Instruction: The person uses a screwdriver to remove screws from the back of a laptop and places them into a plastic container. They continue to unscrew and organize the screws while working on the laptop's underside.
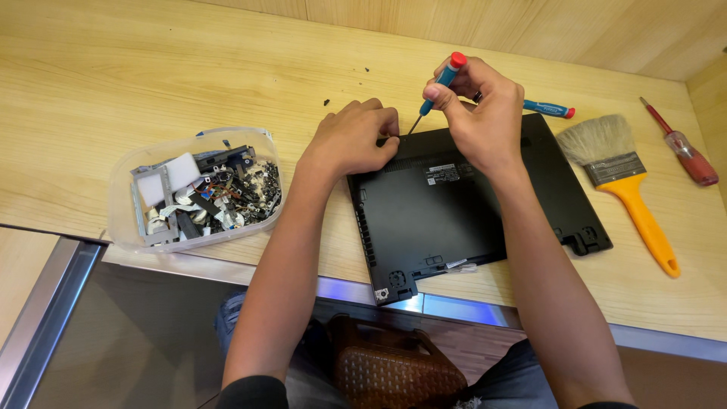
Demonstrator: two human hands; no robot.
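We have the right hand clamped on a small blue precision screwdriver with a red cap, its tip set down at the far edge of the black laptop base lying upside down on the worktop, while the left hand is curled shut, fingertips pinched at that edge just beside the tip. We judge the base stiff, light and apt to slide, best steadied at its rim, and the screwdriver thin and slippery, best pinched near the cap.

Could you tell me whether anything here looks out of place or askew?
Yes: the black laptop base lies skewed, its near corner overhanging the table edge. A few dark specks lie loose on the wood, away from the parts tub.
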